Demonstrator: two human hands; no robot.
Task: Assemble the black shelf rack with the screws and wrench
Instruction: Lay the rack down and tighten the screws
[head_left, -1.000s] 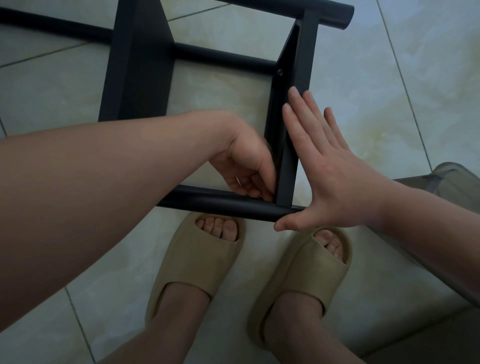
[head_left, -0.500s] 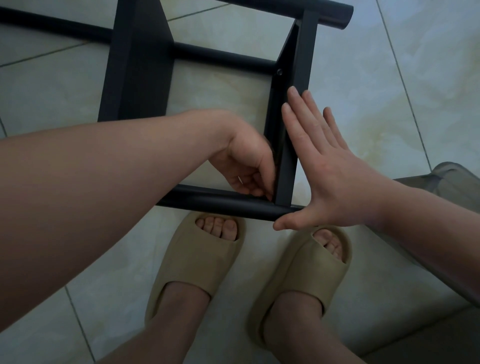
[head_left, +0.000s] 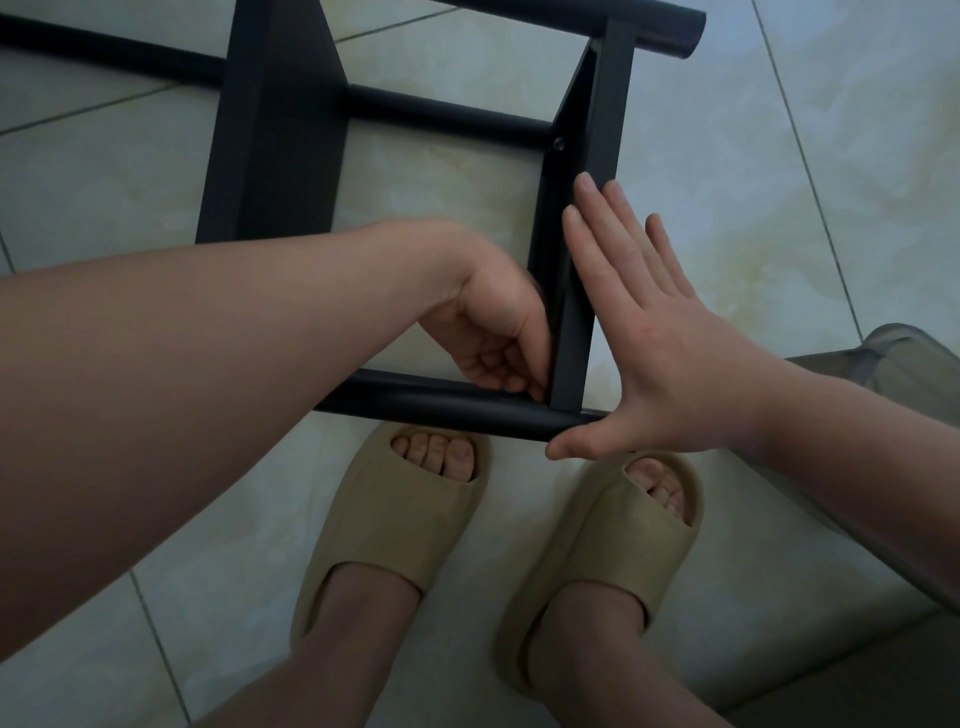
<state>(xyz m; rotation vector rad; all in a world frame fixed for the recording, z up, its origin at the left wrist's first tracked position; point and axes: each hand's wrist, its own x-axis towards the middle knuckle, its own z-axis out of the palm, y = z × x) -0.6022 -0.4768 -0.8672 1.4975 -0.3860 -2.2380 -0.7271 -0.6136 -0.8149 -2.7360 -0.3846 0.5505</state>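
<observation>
Fingers first: on the left hand (head_left: 493, 338), the fingers (head_left: 501, 370) are curled in tight. Their tips are bunched into the inside corner where the flat bar (head_left: 571, 343) meets the near tube (head_left: 441, 405). Are they pinching anything in there? Cannot tell, the tips cover that spot.

Over to the right hand (head_left: 670, 353): fingers straight and close together, laid flat up the right face of that same bar. The thumb is spread wide and stretches left along the near side of the tube. Nothing is gripped there, only a flat press.

Both forearms reach in from the near side, the left one filling the left half of the view.

The rack (head_left: 280, 130) lies on the tiled floor (head_left: 831, 156), just beyond the feet. A broad dark panel sits at its far left, and a thin rod (head_left: 447, 111) runs right from it to the bar. A small screw (head_left: 559, 144) shows on the bar just beside that joint. A second thick tube (head_left: 670, 31) crosses the far right corner.

Two tan slippers (head_left: 395, 525) are planted on the floor just near of the tube, toes pointing at it.
</observation>
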